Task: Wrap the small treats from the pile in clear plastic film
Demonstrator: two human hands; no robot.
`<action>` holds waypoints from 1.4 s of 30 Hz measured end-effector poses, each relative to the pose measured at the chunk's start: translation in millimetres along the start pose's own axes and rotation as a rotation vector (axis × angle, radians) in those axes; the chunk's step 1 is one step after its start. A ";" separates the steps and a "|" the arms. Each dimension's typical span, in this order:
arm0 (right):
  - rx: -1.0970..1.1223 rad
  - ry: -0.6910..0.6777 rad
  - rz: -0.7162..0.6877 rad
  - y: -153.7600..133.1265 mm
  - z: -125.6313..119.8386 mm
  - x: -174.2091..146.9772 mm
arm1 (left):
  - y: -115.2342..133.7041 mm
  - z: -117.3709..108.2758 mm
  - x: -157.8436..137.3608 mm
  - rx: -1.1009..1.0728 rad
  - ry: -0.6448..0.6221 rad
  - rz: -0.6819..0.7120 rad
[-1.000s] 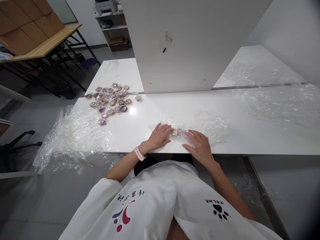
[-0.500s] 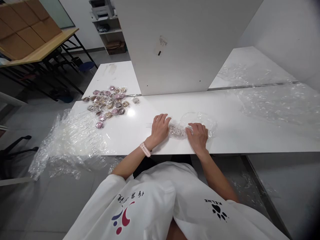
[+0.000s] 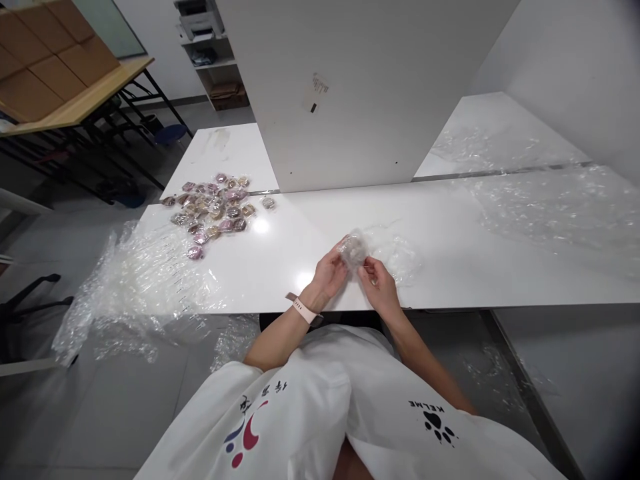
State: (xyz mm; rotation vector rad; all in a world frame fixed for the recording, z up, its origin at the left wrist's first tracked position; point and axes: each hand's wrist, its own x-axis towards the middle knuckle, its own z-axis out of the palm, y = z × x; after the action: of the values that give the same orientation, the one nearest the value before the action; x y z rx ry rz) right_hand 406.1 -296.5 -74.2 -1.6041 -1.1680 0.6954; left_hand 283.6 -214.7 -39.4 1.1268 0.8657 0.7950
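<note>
A small round bundle [image 3: 354,247] in clear plastic wrap is held just above the white table [image 3: 280,267]. My left hand [image 3: 329,273], with a pale pink watch band at its wrist, cups the bundle from the left and below. At its lower right edge the fingers of my right hand [image 3: 380,281] are closed in a pinch on the wrap. What lies inside the bundle looks greyish and cannot be made out. A loose clear plastic sheet [image 3: 400,257] lies on the table just beyond my right hand.
Several wrapped pink, brown and yellowish pieces [image 3: 215,210] lie in a pile at the left. Nearer, clear plastic wrap [image 3: 155,273] hangs over the table's front edge. More plastic film [image 3: 560,207] spreads over the right side. A white upright panel [image 3: 360,93] stands behind the table.
Both hands have turned from palms down on the table to fingers up around the bundle. The bundle has come up off the table and looks more compact.
</note>
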 end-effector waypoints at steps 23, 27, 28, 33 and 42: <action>0.159 -0.391 0.014 -51.0 -36.0 -15.3 | 2.9 -9.5 -60.4 -0.056 0.049 -0.234; -0.367 -0.523 -0.410 -53.0 -41.3 -38.1 | 7.6 -18.4 -50.4 -0.098 0.068 -0.355; -0.408 -0.506 -0.468 -49.8 -41.8 -40.5 | 9.8 -17.8 -49.1 -0.150 0.022 -0.427; -0.268 -0.281 -0.472 -10.0 -53.9 -16.4 | 25.3 -12.6 -51.6 -0.147 -0.080 -0.437; -0.574 0.708 -0.188 63.7 -143.9 204.3 | -33.1 -60.9 -72.8 1.316 0.299 0.390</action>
State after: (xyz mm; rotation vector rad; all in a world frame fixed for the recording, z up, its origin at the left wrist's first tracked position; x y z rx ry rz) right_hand 627.9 -165.3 -64.4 -1.9361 -0.9913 -0.3656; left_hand 200.1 -261.1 -70.6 2.4201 1.5176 0.6766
